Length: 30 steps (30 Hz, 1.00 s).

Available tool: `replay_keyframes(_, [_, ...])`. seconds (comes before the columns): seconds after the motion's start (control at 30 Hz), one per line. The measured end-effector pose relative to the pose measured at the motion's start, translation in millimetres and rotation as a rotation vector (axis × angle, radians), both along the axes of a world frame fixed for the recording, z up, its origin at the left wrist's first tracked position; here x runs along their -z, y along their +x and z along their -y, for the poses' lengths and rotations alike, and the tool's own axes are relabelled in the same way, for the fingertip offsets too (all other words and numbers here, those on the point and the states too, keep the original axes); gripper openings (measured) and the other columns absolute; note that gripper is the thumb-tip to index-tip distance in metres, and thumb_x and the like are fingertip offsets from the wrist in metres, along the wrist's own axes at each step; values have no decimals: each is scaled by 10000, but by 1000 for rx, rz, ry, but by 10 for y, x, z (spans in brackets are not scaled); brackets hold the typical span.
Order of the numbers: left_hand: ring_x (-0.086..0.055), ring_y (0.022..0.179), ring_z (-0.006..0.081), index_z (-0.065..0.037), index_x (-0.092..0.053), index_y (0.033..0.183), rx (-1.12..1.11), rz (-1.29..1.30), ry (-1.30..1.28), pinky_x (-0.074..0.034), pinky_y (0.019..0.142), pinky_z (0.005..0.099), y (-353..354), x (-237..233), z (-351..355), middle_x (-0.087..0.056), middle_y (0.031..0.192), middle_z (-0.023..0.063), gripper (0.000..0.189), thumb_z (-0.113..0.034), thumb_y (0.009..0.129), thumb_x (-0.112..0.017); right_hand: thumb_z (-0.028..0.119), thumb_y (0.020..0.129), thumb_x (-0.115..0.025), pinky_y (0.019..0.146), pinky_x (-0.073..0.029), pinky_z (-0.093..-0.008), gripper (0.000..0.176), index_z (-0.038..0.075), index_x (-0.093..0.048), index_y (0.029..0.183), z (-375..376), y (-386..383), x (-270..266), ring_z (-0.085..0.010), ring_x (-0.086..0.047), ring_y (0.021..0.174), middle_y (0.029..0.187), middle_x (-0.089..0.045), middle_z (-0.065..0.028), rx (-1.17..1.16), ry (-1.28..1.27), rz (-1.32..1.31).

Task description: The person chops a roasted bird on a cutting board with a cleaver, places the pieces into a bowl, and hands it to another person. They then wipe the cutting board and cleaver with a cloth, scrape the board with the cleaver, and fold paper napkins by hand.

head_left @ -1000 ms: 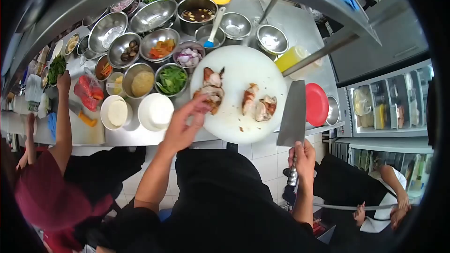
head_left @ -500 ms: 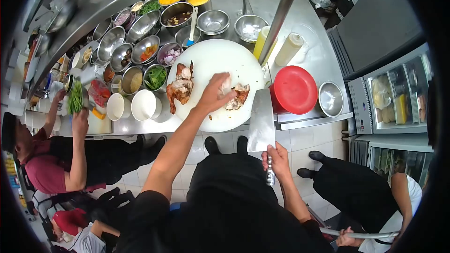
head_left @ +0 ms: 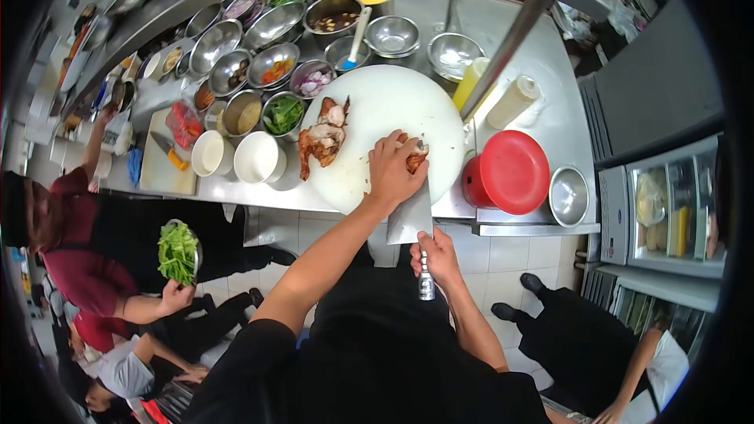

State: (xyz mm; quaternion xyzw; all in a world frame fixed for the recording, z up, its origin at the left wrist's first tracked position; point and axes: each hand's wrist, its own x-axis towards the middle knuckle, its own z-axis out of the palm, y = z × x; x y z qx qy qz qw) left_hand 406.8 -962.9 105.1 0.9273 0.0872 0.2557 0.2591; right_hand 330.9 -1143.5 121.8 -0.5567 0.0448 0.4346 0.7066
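Observation:
My left hand [head_left: 395, 169] lies over a piece of roasted meat [head_left: 417, 159] at the right part of the round white cutting board [head_left: 377, 98], its fingers curled round the piece. In my right hand [head_left: 437, 257] is the metal handle of a wide cleaver [head_left: 410, 218]. The blade reaches up over the board's front edge and its upper end is beside and partly behind my left hand. A larger browned piece of poultry [head_left: 323, 140] rests on the board's left side, touched by neither hand.
Right of the board are red plates [head_left: 514, 172], a steel bowl [head_left: 568, 195] and a squeeze bottle [head_left: 514, 101]. White tubs [head_left: 259, 157] and several ingredient bowls [head_left: 283, 114] line the left. A co-worker [head_left: 75, 255] holds a bowl of greens [head_left: 178, 253]; another person [head_left: 585, 338] is at right.
My left hand has come down onto the right meat piece. The cleaver has moved left, close to that hand. The co-worker's greens are now lower, away from the counter. The view has shifted.

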Motion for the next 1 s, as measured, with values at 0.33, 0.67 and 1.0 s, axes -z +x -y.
replay_keyframes(0.33, [-532,1037,353,-67,-683,1057,-218,193,-113,-421,911,443,-258,-458,-334,-549,1200,185,387,-220,704,-729,168,988,-435,358,-397,-275,137,43,-491,976,-300,43,-511,-141,-476,400,607,-490,-56,-138,1,116])
replay_keyframes(0.67, [-635,931,378,-108,-719,1048,-750,-357,-147,-508,844,450,-999,-98,-2631,-652,1032,237,425,-441,790,-665,112,898,-492,382,-430,-337,101,34,-454,847,-2323,359,-708,-177,-502,428,655,-544,-88,-608,-11,-5])
replay_keyframes(1.0, [-551,1122,390,-102,-624,1223,-660,-535,-239,-462,941,471,-1138,452,-3168,-601,1137,256,557,-415,765,-668,117,942,-467,384,-382,-269,159,-8,-546,999,-917,391,-1506,-132,-464,426,638,-509,-61,-549,-148,-25])
